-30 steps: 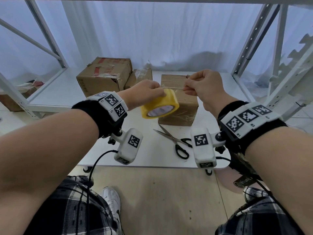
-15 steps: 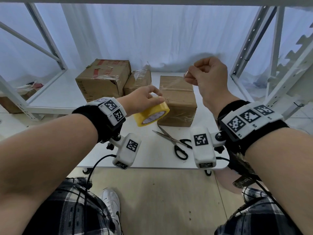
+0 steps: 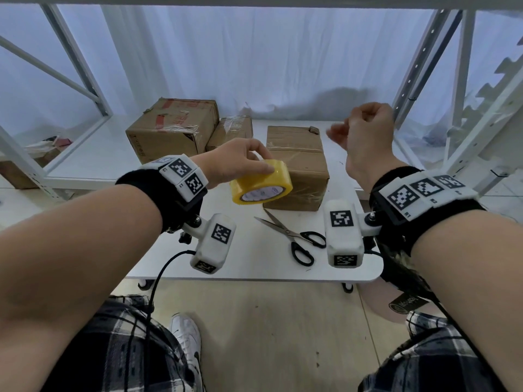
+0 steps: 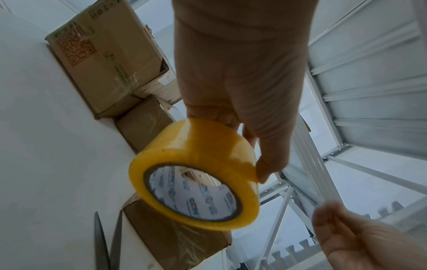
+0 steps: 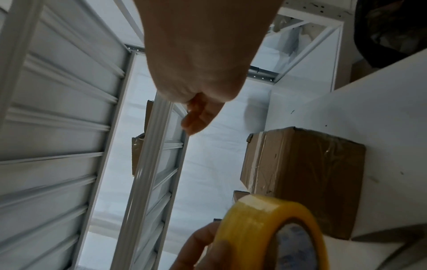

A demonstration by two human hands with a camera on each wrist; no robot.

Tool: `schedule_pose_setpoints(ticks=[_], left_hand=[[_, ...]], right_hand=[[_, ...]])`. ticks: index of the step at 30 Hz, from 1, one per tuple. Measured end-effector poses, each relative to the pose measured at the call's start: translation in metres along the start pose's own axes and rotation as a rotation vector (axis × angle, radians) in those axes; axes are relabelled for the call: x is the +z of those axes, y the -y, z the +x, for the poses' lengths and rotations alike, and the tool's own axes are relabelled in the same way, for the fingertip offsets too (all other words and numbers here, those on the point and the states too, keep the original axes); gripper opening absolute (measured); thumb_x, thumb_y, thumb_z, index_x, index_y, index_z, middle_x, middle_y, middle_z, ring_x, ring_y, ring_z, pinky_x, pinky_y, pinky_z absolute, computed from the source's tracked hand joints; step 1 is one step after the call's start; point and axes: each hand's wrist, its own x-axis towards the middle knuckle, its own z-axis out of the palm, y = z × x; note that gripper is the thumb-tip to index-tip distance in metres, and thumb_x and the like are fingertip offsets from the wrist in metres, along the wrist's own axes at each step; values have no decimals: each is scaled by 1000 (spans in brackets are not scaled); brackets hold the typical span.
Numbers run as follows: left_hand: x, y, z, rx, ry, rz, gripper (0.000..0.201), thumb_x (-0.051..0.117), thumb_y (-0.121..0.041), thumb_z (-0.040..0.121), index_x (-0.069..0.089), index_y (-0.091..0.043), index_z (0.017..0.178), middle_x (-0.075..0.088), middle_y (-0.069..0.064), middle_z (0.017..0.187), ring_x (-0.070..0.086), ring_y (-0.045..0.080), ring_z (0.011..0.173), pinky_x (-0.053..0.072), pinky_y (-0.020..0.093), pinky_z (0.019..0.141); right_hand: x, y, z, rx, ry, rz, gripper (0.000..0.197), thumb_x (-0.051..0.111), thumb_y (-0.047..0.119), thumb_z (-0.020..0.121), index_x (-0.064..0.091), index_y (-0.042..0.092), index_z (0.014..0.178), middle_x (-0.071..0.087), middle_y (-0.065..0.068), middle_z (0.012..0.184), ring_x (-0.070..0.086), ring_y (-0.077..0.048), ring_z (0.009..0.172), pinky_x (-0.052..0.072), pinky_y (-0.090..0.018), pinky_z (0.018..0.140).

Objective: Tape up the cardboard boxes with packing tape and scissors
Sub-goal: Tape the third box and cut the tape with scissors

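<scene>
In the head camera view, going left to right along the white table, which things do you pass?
Large cardboard box → small box behind it → tape roll in the left hand → front box → scissors → raised right hand.

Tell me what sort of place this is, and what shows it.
Likely a packing or storeroom corner: white metal shelving frames a white table holding taped cardboard boxes, with scissors and a tape roll in the left hand.
</scene>
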Motion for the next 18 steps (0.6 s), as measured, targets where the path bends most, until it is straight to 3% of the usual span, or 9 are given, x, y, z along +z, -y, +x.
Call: schedule_pose_setpoints(ticks=[2,3,6,7,8,10,12,14,18], left_hand=[[0,0,0,31,-32,20,17,67,-24,88,60,-16,101,57,-8,72,56,7,69,44,18,64],[1,0,1,40,-45,35,17,68,-25,88,60,-16,100,56,-8,71,56,6,68,44,18,63],[1,2,2,48,-63,79,19,67,-30,88,61,-16,100,58,-5,77,56,8,71,44,18,63],[1,2,2,48,-64,92,20,67,-30,88,62,-16,100,59,-5,79,57,8,72,44,18,63],[0,3,2,51,-63,103,20,67,-31,88,62,-16,101,59,-4,79,57,8,72,45,18,63],[-1,3,2,60,-60,121,20,67,-31,88,62,-17,101,60,-4,80,58,9,73,47,19,65],[-1,3,2,72,-60,122,19,68,-30,87,63,-17,101,60,-4,79,57,9,73,47,19,66],[1,1,3,84,-59,116,19,68,-30,87,63,-18,99,59,-4,79,57,8,72,46,19,65],[4,-2,4,85,-90,91,23,68,-29,87,61,-14,104,56,-6,75,55,6,68,44,17,62]], right_hand=[[4,-1,-3,-55,92,-211,8,45,10,98,38,15,99,39,0,81,44,-10,57,45,-23,55],[5,-2,-5,-122,164,-400,16,50,15,97,37,14,106,38,3,82,42,-10,63,41,-21,57],[3,-7,-11,-289,513,-839,71,66,28,90,20,17,143,46,0,87,48,-10,75,37,-13,62],[3,-8,-14,-296,627,-931,86,69,30,88,10,20,150,52,-2,90,52,-12,80,37,-12,64],[2,-9,-15,-294,714,-1032,88,70,33,86,13,22,152,57,-3,93,55,-14,83,37,-13,64],[2,-8,-15,-319,805,-1242,61,70,38,85,48,19,139,61,0,95,59,-17,91,37,-19,68],[3,-7,-13,-348,786,-1273,28,70,33,86,70,14,107,61,5,86,60,-17,90,38,-19,72],[5,-8,-12,-364,733,-1203,16,69,24,87,72,9,92,59,6,79,57,-14,82,37,-18,69],[9,-10,-13,-298,578,-932,13,68,20,87,65,11,78,57,6,78,51,-5,74,40,-15,65]])
